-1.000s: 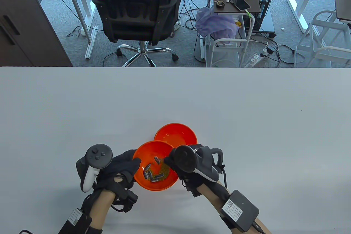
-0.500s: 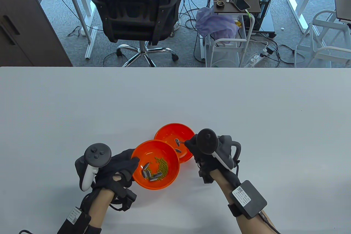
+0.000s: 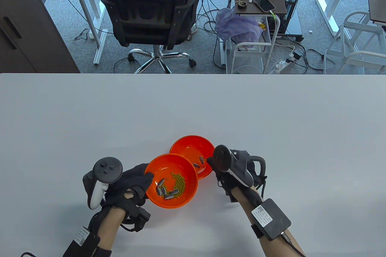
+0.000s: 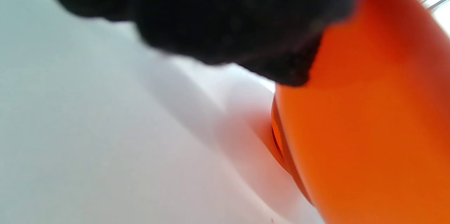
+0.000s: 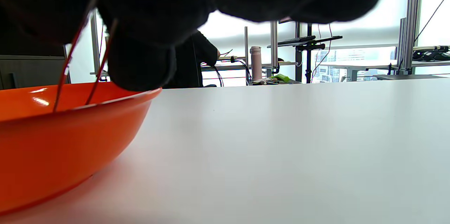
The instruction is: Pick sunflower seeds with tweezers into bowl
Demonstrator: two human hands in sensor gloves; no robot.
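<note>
A near orange bowl [image 3: 187, 192] holds several striped sunflower seeds [image 3: 164, 191] and a heap of green beans [image 3: 179, 182]. My left hand [image 3: 141, 182] grips this bowl's left rim, thumb over the edge; in the left wrist view its fingers [image 4: 228, 16] press on the bowl's outer wall [image 4: 369, 129]. A far orange bowl [image 3: 187, 145] touches it and holds two seeds [image 3: 201, 160]. My right hand [image 3: 212, 163] is at the far bowl's right rim and holds thin tweezers [image 5: 68, 65], arms apart, reaching down into that bowl [image 5: 52, 139]. Their tips are hidden behind the rim.
The white table [image 3: 271, 112] stretches wide around both bowls. Beyond its far edge stand an office chair [image 3: 150, 10] and a cart [image 3: 259, 1] with small items.
My right hand has moved from over the near bowl to the far bowl's right rim. One seed is gone from the near bowl, and seeds now show in the far bowl. My left hand has stayed put.
</note>
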